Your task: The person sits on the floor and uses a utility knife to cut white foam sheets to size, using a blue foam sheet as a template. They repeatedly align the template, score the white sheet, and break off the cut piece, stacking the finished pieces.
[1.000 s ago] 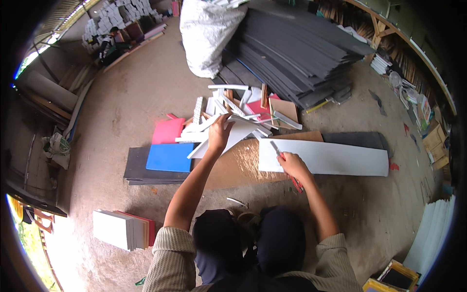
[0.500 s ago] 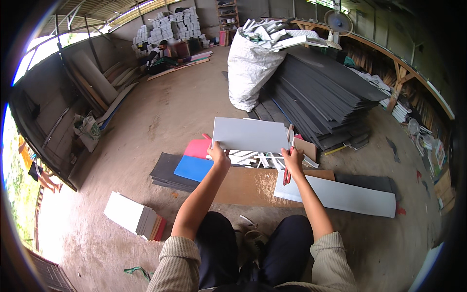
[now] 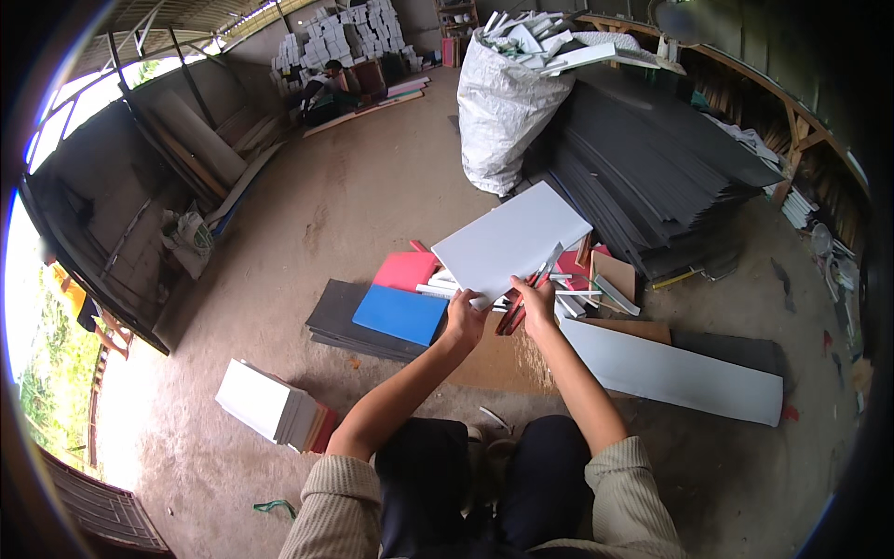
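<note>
A white rectangular foam-like sheet (image 3: 512, 238) is held tilted over the work area. My left hand (image 3: 466, 317) is closed on its lower near corner. My right hand (image 3: 534, 303) grips a red-handled cutting tool (image 3: 510, 319) with a metal blade, its thumb against the sheet's near edge. Whether the tool is a knife or scissors I cannot tell. Below lie a worn brown board (image 3: 494, 359), a blue sheet (image 3: 400, 315), a red sheet (image 3: 407, 271), dark sheets (image 3: 335, 317) and a long pale strip (image 3: 684, 373). White offcuts (image 3: 573, 303) lie partly hidden behind the hands.
At the left stands a stack of white pieces (image 3: 265, 401). A stuffed white sack (image 3: 510, 112) and a large pile of dark sheets (image 3: 652, 177) stand ahead. A person (image 3: 321, 93) sits far back near stacked white blocks (image 3: 345, 42); another person (image 3: 79, 298) is outside at left.
The white sheet has turned from nearly level to slanting up rightward. My left hand has moved right, closer to my right hand, which has shifted slightly left. The view has shifted too.
</note>
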`<state>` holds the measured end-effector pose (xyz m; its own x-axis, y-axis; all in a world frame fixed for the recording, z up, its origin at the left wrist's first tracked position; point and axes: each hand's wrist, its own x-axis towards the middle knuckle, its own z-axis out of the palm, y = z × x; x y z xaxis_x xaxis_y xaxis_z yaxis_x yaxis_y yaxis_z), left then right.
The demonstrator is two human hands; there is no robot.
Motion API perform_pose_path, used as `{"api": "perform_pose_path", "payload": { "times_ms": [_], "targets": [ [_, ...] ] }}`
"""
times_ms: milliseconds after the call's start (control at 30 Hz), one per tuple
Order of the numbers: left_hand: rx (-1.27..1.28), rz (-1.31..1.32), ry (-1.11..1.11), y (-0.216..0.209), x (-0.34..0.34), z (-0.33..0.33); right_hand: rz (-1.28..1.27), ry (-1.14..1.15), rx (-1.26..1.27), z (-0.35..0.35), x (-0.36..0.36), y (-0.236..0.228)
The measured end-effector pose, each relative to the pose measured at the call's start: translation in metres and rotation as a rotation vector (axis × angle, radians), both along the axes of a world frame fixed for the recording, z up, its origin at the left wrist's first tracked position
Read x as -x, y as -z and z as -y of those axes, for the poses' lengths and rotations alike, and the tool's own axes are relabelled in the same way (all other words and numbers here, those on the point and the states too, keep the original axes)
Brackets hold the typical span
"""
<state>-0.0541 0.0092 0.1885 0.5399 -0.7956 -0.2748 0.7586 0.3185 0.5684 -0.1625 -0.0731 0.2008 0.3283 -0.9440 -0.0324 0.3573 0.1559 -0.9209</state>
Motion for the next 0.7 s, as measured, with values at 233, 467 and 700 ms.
{"api": "perform_pose_path", "payload": {
  "times_ms": [233, 467, 700],
  "targets": [
    [-0.161, 0.158, 0.081, 0.05, -0.025, -0.038, -0.121, -0.031, -0.035, 0.019, -0.03, 0.055],
    [-0.827, 0.279, -0.231, 0.2, -0.129, -0.121, -0.452, -0.247, -0.102, 0.011, -0.039, 0.157],
    [-1.132, 0.293, -0.237, 0.2, -0.163, -0.055, -0.567, -0.281, -0.119, 0.025, -0.023, 0.208]
  ]
}}
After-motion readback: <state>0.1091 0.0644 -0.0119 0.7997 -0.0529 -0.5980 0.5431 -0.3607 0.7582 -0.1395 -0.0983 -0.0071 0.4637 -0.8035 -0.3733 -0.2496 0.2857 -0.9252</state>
